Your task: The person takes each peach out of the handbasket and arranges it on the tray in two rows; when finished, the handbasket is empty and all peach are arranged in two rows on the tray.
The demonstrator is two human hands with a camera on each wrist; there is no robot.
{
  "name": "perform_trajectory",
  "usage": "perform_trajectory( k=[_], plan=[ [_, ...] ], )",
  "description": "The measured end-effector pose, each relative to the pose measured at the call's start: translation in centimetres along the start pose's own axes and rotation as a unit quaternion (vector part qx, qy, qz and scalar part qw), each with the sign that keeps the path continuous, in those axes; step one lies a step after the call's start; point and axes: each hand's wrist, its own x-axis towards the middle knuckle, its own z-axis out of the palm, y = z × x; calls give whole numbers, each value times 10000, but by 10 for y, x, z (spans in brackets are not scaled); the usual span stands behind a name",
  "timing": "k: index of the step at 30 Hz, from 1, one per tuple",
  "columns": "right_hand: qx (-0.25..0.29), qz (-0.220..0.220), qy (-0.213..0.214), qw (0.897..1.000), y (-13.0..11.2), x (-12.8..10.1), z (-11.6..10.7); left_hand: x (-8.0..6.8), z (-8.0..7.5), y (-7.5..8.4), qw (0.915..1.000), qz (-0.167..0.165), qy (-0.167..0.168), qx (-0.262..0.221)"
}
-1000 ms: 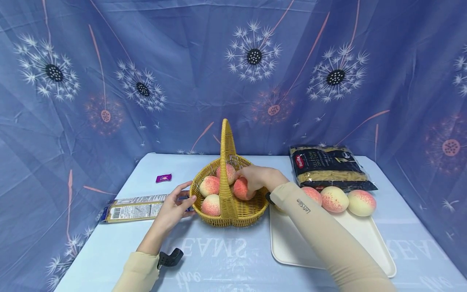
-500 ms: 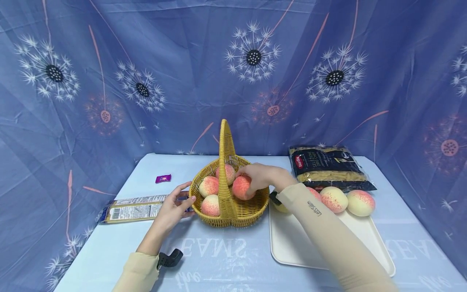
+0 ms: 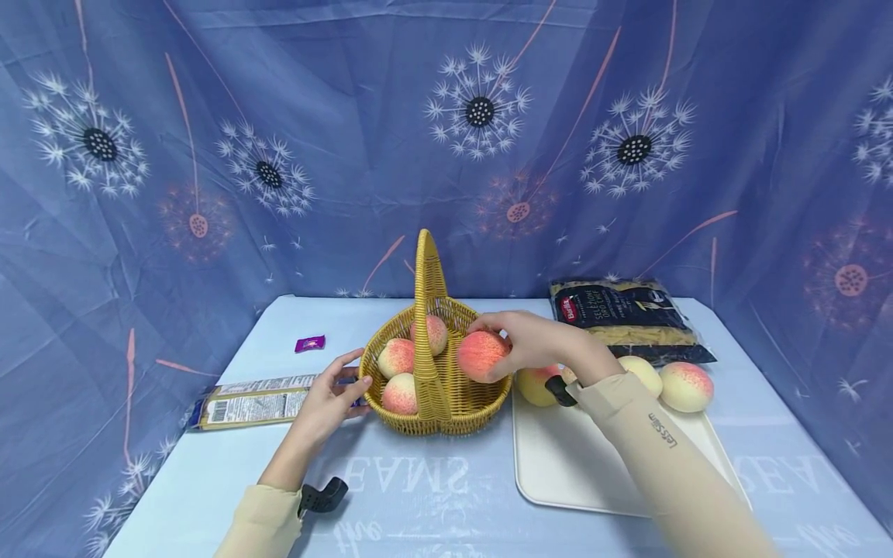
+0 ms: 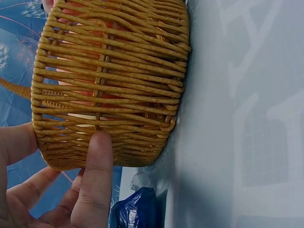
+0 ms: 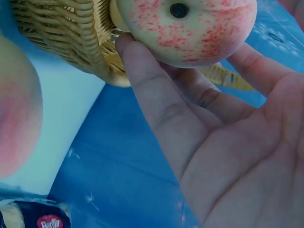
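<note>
A yellow wicker basket (image 3: pixel 452 425) with a tall handle stands mid-table with three peaches (image 3: pixel 401 395) along its left side. My left hand (image 3: pixel 329 403) touches the basket's left side, fingers spread; in the left wrist view one straight finger (image 4: pixel 98 175) presses the woven wall. My right hand (image 3: pixel 540 342) holds another pinkish-red peach (image 3: pixel 481 356) over the right part of the basket, near the rim. In the right wrist view, fingers cradle this peach (image 5: pixel 194 35), whose dark round stem spot shows.
On the right lies a white tray (image 3: pixel 579 473) with several peaches (image 3: pixel 687 387) at its far end, partly hidden by my right arm. Behind it is a Barilla pasta bag (image 3: pixel 621 318). At left are a long pasta packet (image 3: pixel 254 403) and a small purple packet (image 3: pixel 310 343).
My right hand has drawn the peach rightward, away from the other peaches in the basket and toward its right rim. My left hand stays at the basket's left side.
</note>
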Motion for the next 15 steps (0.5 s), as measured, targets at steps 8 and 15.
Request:
perform_trajectory(
  k=[8, 15],
  plan=[
    [347, -94, 351, 9987, 7, -33, 1, -1, -1, -2, 10000, -12, 9, 15],
    [566, 241, 530, 9967, 11, -64, 7, 1, 0, -1, 10000, 42, 20, -41]
  ],
)
